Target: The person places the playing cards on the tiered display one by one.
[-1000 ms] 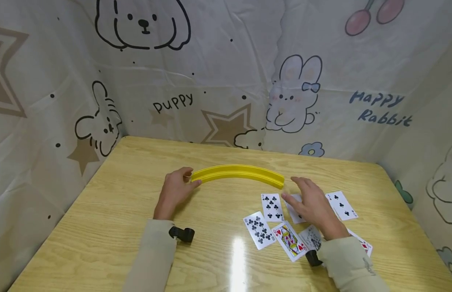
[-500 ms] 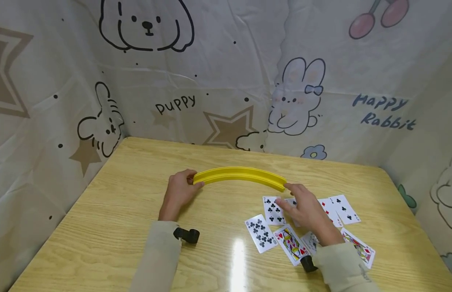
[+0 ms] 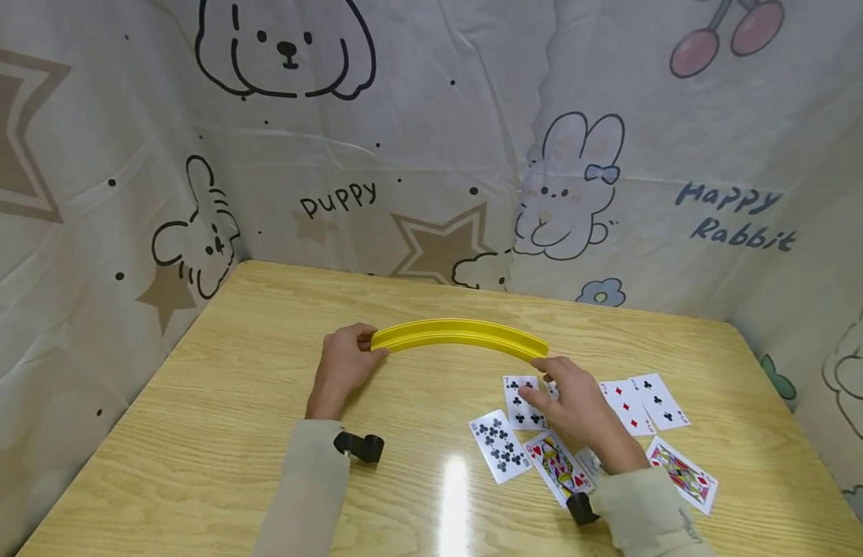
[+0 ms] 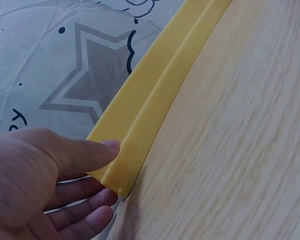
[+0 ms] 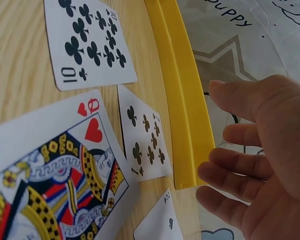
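Note:
A curved yellow playing card holder [image 3: 459, 331] with a lengthwise groove stands on the table. My left hand [image 3: 342, 367] pinches its left end; in the left wrist view the thumb lies on the front of the holder [image 4: 155, 95] and the other fingers are behind and under the end. At the opposite end is my right hand [image 3: 573, 398], fingers spread and loosely bent, fingertips right by the holder's corner. Beneath that hand lie face-up playing cards, including a seven of clubs [image 3: 520, 414] and a queen of hearts [image 3: 553, 460], partly covering others.
Left of the queen is a ten of clubs [image 3: 501, 447]. To the right lie a three of diamonds [image 3: 628, 402], a three of clubs [image 3: 659, 401] and a diamond face card [image 3: 684, 473]. A printed curtain [image 3: 417, 124] borders the wooden table [image 3: 194, 433].
My right hand has moved left and slightly down, from apart from the holder to its right end, uncovering the three of diamonds. The left hand keeps its grip.

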Tool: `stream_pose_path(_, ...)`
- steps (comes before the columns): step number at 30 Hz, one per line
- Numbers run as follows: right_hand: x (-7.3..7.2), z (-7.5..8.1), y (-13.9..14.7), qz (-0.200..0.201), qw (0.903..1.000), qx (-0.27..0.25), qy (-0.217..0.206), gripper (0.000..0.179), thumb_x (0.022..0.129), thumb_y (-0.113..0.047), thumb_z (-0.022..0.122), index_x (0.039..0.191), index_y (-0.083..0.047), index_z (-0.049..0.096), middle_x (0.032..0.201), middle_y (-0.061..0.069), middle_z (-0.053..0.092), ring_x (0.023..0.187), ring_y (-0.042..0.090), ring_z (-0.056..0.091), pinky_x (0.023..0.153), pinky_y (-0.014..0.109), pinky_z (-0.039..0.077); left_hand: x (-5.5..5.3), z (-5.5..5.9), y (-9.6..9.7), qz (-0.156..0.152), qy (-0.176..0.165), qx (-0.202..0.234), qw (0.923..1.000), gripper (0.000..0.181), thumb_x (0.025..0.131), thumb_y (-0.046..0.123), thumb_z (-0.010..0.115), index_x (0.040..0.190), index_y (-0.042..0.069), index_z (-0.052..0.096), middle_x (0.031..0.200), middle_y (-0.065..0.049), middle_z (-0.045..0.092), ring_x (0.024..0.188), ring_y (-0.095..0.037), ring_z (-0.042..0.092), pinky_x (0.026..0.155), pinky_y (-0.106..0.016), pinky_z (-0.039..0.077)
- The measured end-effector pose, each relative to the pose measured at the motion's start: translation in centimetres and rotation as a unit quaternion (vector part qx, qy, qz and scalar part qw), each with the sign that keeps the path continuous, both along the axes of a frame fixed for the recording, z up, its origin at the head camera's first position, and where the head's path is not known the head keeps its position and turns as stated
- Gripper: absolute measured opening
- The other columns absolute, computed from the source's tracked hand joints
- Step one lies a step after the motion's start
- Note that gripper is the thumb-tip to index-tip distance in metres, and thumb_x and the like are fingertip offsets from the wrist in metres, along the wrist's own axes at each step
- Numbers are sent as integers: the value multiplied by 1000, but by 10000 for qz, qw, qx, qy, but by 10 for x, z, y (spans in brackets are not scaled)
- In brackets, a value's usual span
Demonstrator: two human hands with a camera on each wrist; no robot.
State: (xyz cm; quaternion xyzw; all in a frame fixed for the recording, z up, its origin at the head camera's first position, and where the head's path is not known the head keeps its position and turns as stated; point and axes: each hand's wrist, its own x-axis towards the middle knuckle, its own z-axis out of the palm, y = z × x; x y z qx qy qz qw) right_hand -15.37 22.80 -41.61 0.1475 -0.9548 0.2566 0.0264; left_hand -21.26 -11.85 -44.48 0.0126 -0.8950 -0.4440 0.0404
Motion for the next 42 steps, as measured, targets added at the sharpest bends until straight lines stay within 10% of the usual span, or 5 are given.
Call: stream_pose_path(42,-1,-1,-23,829,9911,129,-1034,34,87,-20,79,114,-2,70,85,-2,58,74,15,51,68,32,47,-7,-6,3,3,160,-30,9999,32,85,4,78,117,3,72,107,-13,71,97,-26,64,88,-42,53)
